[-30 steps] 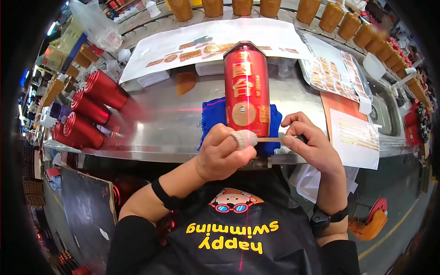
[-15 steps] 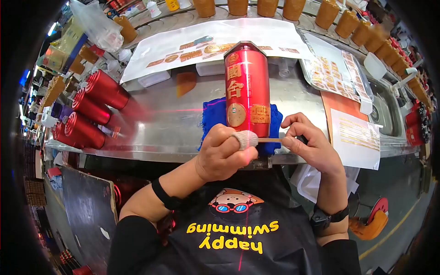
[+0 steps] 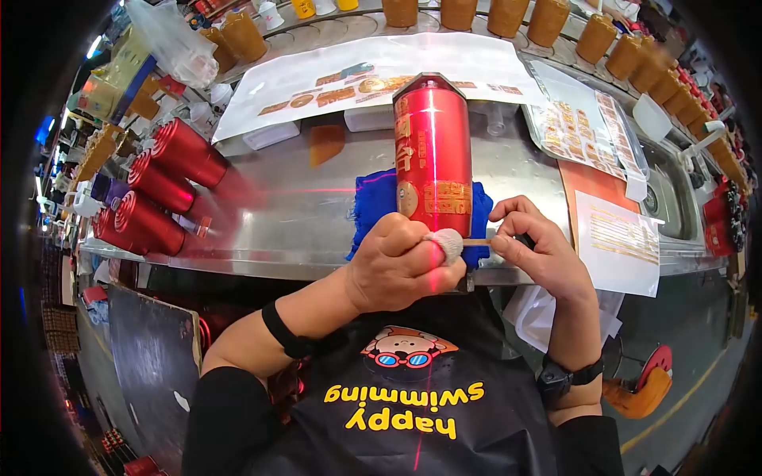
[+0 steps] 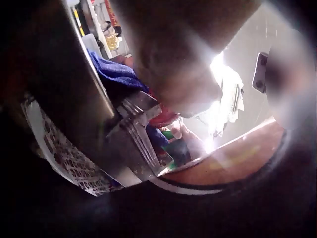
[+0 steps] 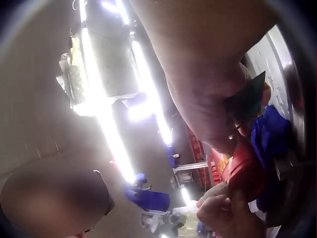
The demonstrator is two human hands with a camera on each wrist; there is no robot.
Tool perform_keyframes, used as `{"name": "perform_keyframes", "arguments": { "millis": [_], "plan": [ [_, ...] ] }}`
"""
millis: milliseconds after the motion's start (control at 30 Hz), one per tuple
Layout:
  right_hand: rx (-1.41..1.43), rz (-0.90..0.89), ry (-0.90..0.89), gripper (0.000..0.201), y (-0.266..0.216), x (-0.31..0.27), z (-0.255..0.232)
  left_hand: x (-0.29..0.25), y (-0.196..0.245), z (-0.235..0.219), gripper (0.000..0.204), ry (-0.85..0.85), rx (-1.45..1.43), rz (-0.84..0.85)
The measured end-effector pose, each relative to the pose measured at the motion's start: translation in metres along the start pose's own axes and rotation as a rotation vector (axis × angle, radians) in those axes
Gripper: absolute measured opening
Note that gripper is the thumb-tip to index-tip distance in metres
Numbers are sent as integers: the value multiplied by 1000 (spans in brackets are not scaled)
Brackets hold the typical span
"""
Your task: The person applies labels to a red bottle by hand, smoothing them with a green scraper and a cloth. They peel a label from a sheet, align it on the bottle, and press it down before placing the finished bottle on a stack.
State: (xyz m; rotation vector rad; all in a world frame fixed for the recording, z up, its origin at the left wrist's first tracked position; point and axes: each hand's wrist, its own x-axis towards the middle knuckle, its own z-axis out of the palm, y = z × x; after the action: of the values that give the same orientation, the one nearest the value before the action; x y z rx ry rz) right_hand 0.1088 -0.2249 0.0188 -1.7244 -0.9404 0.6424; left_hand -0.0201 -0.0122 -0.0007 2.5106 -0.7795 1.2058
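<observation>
A red bottle (image 3: 448, 151) with gold lettering and a round gold emblem lies over a blue cloth (image 3: 375, 202), its near end toward me. My left hand (image 3: 401, 266) grips that near end with curled fingers, largely hiding it. A whitish cover (image 3: 449, 246) sits on one of its digits, pressed at a thin gold strip (image 3: 478, 242). From there the strip runs to my right hand (image 3: 540, 250), which pinches its other end between thumb and finger. A dark green, thin, pointed piece (image 5: 250, 99) shows within the right hand in the right wrist view.
Several red bottles (image 3: 186, 155) lie at the left. Behind, a white sheet (image 3: 278, 83) bears gold decals. A decal tray (image 3: 567, 131), a paper with gold strips (image 3: 615, 238) and a sink (image 3: 667, 186) are at the right. Brown cups (image 3: 548, 20) line the back.
The red bottle has turned, its gold lettering and emblem shifting left. My left hand has moved slightly right toward the right hand, and the visible strip between them is shorter. The right hand barely moved.
</observation>
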Motion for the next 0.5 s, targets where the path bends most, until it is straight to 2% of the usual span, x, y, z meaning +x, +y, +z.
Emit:
{"name": "perform_keyframes", "arguments": {
  "millis": [67,267,500],
  "plan": [
    [0,-8,2,20,0,-2,1,2,0,1,26,-25,-4,26],
    [40,1,-3,21,-1,-2,2,-18,0,4,31,67,-95,-110],
    [20,-24,6,22,0,-2,3,4,0,-1,31,-60,-50,37]
  ]
}}
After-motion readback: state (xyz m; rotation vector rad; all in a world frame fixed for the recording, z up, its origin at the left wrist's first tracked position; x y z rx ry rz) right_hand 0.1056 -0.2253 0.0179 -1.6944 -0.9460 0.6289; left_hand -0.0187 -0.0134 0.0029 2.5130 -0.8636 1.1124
